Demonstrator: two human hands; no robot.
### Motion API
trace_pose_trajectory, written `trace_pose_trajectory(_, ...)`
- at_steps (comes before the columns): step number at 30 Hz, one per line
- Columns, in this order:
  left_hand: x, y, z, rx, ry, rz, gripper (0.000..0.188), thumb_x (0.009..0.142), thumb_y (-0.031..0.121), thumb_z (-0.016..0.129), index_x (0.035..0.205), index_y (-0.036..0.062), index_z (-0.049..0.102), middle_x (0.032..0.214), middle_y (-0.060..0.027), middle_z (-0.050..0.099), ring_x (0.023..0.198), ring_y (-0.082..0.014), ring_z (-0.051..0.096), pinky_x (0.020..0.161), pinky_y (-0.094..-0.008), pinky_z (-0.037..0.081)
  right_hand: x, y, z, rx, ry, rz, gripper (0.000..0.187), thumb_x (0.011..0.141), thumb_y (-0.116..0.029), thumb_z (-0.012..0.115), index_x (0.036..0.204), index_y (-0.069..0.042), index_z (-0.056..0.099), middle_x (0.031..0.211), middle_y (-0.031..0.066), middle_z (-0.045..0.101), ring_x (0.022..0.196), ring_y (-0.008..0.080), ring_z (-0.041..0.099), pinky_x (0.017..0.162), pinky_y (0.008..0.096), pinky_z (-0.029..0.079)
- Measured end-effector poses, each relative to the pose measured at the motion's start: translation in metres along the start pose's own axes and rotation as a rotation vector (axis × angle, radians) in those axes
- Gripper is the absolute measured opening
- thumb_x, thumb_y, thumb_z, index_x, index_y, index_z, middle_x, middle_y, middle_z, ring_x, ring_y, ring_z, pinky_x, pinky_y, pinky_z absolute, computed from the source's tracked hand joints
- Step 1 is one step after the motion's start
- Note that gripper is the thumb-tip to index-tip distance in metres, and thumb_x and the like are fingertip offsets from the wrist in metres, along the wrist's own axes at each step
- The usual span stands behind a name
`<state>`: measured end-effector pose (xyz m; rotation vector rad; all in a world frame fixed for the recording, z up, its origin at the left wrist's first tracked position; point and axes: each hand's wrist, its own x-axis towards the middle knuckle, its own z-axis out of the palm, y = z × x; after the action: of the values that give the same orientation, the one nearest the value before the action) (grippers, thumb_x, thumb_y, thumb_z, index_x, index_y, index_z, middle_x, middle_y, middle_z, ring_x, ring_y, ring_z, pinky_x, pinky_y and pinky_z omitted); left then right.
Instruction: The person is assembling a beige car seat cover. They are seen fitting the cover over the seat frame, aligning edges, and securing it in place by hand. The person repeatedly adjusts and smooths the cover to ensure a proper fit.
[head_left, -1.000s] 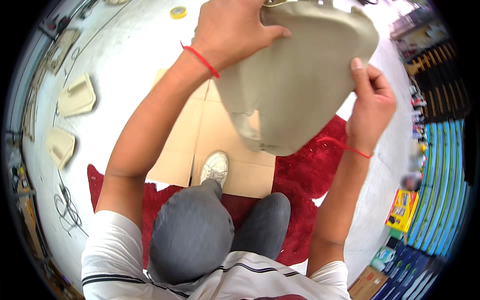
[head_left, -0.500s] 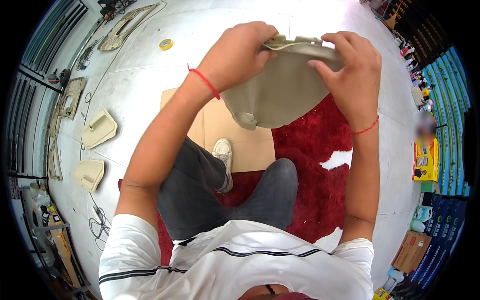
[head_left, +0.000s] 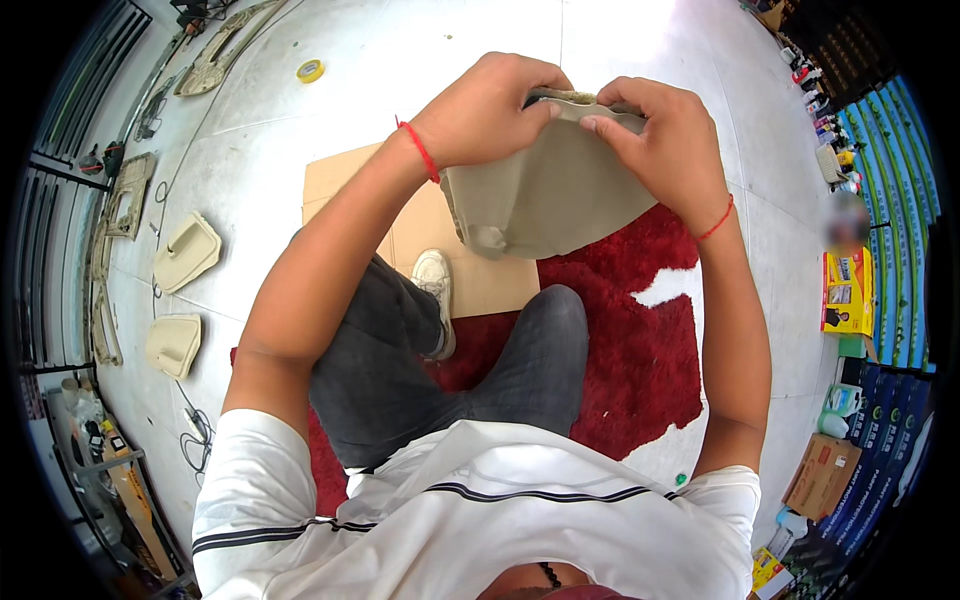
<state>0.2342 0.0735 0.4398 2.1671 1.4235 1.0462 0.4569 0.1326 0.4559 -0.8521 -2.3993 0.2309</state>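
A grey-beige moulded trim panel [head_left: 565, 195] with a smooth, curved face hangs in front of me, above the cardboard and the rug. My left hand [head_left: 492, 112] pinches its far edge, thumb on the near face and fingers hidden behind. Close beside it, my right hand [head_left: 668, 145] grips the same edge with the thumb pressed on the face and the fingers curled over. Rough, fuzzy material shows along the rim between the two hands. The panel's back side is out of sight.
Under the panel lie a flat cardboard sheet [head_left: 485, 290] and a red rug [head_left: 640, 350]. Two beige panels with handle shapes, one of them this panel [head_left: 188, 252], rest on the floor at left. Yellow tape [head_left: 310, 71] lies farther off. Boxes and bottles line the right side.
My right hand has slid left along the edge, closer to my left hand. Its fingers, spread wider before, now pinch the rim. The panel has dipped slightly.
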Motion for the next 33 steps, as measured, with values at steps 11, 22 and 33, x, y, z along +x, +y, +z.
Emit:
trace_pose_trajectory(11, 0.016, -0.024, 0.008, 0.185, -0.004, 0.045, 0.028, 0.089, 0.015, 0.063, 0.11, -0.0018, 0.073, 0.092, -0.0226, 0.072, 0.079, -0.0359, 0.068, 0.079, -0.0411, 0.055, 0.014, 0.017, 0.026, -0.075, -0.025, -0.029, 0.021, 0.084, -0.026, 0.077, 0.099, -0.011, 0.078, 0.086, 0.0093, 0.075, 0.079, 0.0318, 0.071, 0.073, 0.0412, 0.057)
trace_pose_trajectory(22, 0.027, -0.032, 0.005, 0.116, -0.081, -0.186, 0.038, 0.091, 0.03, 0.071, 0.114, -0.0006, 0.073, 0.097, -0.0219, 0.074, 0.085, -0.035, 0.07, 0.082, -0.0412, 0.056, 0.009, 0.029, 0.024, -0.023, 0.047, 0.158, 0.028, 0.082, -0.03, 0.079, 0.102, -0.01, 0.078, 0.088, 0.0105, 0.077, 0.083, 0.0263, 0.071, 0.083, 0.0392, 0.051)
trace_pose_trajectory(33, 0.027, -0.029, 0.016, 0.302, -0.053, -0.127, 0.045, 0.091, 0.032, 0.071, 0.119, -0.0027, 0.071, 0.11, -0.0238, 0.073, 0.102, -0.0397, 0.07, 0.095, -0.0434, 0.054, 0.016, 0.039, 0.043, 0.142, 0.082, 0.31, 0.033, 0.08, -0.037, 0.081, 0.105, -0.015, 0.08, 0.095, 0.0058, 0.077, 0.097, 0.0232, 0.065, 0.097, 0.037, 0.047)
